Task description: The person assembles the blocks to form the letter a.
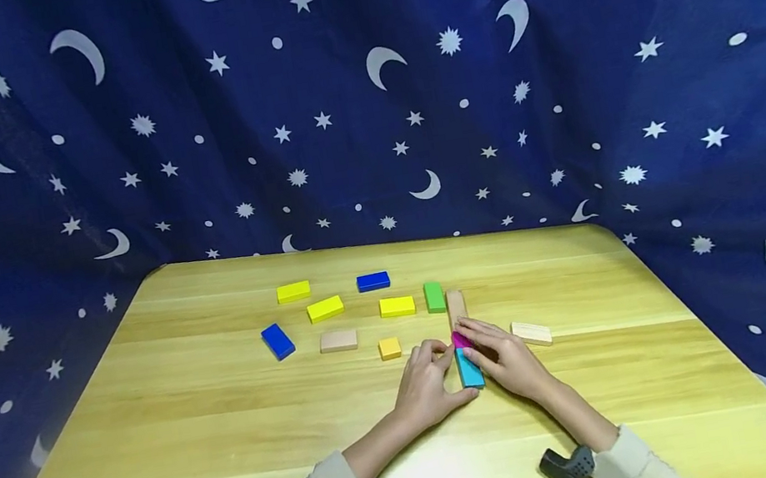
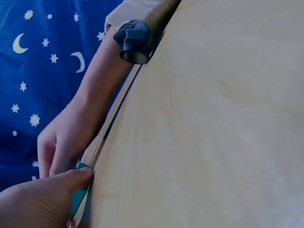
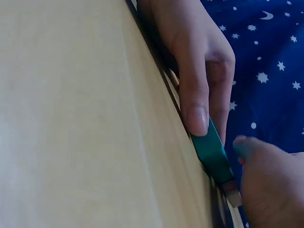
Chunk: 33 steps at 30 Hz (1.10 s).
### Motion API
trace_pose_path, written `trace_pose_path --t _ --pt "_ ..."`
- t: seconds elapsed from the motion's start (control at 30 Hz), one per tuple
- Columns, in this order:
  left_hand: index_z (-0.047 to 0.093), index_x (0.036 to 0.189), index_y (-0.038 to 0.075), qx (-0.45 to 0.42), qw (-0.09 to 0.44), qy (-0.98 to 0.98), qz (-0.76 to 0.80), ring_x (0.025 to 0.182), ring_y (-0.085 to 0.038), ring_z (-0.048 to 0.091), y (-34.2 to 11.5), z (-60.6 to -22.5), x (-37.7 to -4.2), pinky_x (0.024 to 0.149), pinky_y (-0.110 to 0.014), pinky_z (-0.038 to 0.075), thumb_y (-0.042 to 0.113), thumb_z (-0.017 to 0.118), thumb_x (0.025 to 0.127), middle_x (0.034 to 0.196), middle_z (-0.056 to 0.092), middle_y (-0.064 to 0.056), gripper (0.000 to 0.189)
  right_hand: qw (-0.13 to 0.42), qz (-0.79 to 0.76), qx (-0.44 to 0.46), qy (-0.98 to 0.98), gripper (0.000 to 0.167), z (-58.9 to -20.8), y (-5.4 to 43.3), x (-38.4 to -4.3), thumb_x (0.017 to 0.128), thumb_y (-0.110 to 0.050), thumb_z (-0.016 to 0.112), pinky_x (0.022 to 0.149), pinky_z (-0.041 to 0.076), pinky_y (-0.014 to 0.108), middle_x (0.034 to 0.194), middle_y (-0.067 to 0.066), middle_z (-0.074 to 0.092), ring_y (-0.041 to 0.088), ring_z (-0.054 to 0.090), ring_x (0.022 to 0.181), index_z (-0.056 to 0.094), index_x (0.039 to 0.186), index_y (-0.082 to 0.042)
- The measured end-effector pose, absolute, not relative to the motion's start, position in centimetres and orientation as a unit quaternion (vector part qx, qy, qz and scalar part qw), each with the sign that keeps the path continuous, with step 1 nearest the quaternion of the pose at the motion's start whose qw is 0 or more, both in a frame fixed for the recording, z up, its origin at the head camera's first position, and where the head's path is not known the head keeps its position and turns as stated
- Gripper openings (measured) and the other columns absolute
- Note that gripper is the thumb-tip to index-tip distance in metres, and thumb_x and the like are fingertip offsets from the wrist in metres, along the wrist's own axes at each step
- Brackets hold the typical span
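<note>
A light blue block (image 1: 470,372), a magenta block (image 1: 460,341) and a plain wooden block (image 1: 456,307) lie end to end in a row on the table. My left hand (image 1: 425,388) holds the light blue block, its thumb against the near end and its bent fingers along the left side. From the right, my right hand (image 1: 514,365) touches the row, with fingertips at the magenta block and thumb by the light blue one. In the right wrist view the left thumb (image 3: 197,119) presses the block's end. The fingers partly cover the magenta block.
A green block (image 1: 434,297) stands close left of the row's far end. Another wooden block (image 1: 531,333) lies right of the right hand. Scattered left are an orange block (image 1: 389,349), yellow blocks (image 1: 397,307), blue blocks (image 1: 278,342) and a wooden block (image 1: 338,341).
</note>
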<state>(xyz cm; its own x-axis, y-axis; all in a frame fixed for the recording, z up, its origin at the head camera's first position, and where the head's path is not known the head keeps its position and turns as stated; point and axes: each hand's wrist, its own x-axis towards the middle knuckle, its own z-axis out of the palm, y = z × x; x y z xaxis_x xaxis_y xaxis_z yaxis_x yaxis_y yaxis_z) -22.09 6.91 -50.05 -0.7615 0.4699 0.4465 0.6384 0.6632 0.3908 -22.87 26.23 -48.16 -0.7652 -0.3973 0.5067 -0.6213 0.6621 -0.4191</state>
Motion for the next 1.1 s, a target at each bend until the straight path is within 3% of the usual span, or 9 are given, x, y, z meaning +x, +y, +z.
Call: trace_pose_path --t 0.3,0.4,0.47,0.53,0.6,0.7,0.8,1.1 --pt "0.054 0.127 0.001 -0.307 0.144 -0.901 -0.271 0.094 -0.015 0.046 6.98 -50.0 -22.22 0.078 -0.023 0.041 0.055 0.072 0.07 0.115 0.05 -0.004 0.08 0.176 0.268 0.273 -0.907 0.041 -48.43 25.88 -22.48 0.09 -0.017 0.061 0.092 0.039 0.048 0.136 0.011 0.047 0.026 0.044 0.118 0.054 0.128 -0.002" --pt "0.054 0.127 0.001 -0.306 0.144 -0.901 -0.272 0.093 -0.014 0.046 7.02 -50.03 -22.25 0.077 -0.023 0.04 0.055 0.072 0.07 0.115 0.05 -0.003 0.08 0.191 0.265 0.268 -0.906 0.042 -48.42 25.88 -22.51 0.088 -0.017 0.063 0.079 0.044 0.035 0.136 0.01 0.048 0.018 0.047 0.1 0.056 0.127 -0.002" --pt "0.055 0.127 0.001 -0.305 0.142 -0.902 -0.271 0.093 -0.014 0.046 7.04 -50.0 -22.23 0.077 -0.023 0.04 0.055 0.072 0.07 0.115 0.05 -0.003 0.08 0.201 0.264 0.265 -0.905 0.043 -48.47 25.87 -22.56 0.087 -0.017 0.064 0.067 0.04 0.025 0.135 0.01 0.048 0.012 0.043 0.085 0.056 0.126 -0.002" --pt "0.055 0.127 0.001 -0.305 0.14 -0.902 -0.271 0.094 -0.015 0.046 7.06 -49.93 -22.21 0.078 -0.023 0.041 0.054 0.072 0.071 0.115 0.05 -0.003 0.079 0.205 0.263 0.264 -0.905 0.043 -48.54 25.87 -22.64 0.087 -0.017 0.064 0.064 0.035 0.025 0.135 0.011 0.048 0.012 0.044 0.082 0.055 0.127 -0.001" --pt "0.055 0.127 0.001 -0.304 0.138 -0.903 -0.271 0.094 -0.014 0.046 7.04 -49.9 -22.23 0.078 -0.023 0.041 0.054 0.072 0.071 0.115 0.05 -0.003 0.079 0.202 0.267 0.263 -0.905 0.044 -48.51 25.87 -22.67 0.088 -0.017 0.064 0.074 0.04 0.028 0.136 0.011 0.047 0.016 0.051 0.091 0.054 0.128 -0.001" --pt "0.055 0.127 0.001 -0.304 0.138 -0.902 -0.272 0.095 -0.015 0.046 7.03 -49.91 -22.27 0.078 -0.023 0.041 0.054 0.072 0.071 0.115 0.05 -0.003 0.079 0.186 0.273 0.258 -0.908 0.047 -48.39 25.86 -22.62 0.089 -0.018 0.062 0.093 0.04 0.046 0.137 0.011 0.045 0.026 0.051 0.115 0.05 0.132 -0.002" --pt "0.055 0.126 0.0 -0.304 0.137 -0.902 -0.274 0.095 -0.015 0.046 7.02 -49.88 -22.3 0.079 -0.024 0.041 0.054 0.072 0.071 0.116 0.05 -0.004 0.079 0.175 0.272 0.246 -0.914 0.049 -48.2 25.86 -22.47 0.09 -0.022 0.061 0.093 0.04 0.048 0.137 0.008 0.045 0.029 0.047 0.119 0.048 0.134 -0.005" --pt "0.054 0.128 0.001 -0.305 0.141 -0.903 -0.268 0.093 -0.014 0.045 6.96 -49.95 -22.51 0.076 -0.022 0.04 0.057 0.071 0.071 0.117 0.05 -0.004 0.082 0.166 0.261 0.245 -0.919 0.046 -48.24 25.9 -22.55 0.09 -0.024 0.061 0.083 0.047 0.046 0.134 0.006 0.049 0.03 0.053 0.111 0.052 0.132 -0.008"
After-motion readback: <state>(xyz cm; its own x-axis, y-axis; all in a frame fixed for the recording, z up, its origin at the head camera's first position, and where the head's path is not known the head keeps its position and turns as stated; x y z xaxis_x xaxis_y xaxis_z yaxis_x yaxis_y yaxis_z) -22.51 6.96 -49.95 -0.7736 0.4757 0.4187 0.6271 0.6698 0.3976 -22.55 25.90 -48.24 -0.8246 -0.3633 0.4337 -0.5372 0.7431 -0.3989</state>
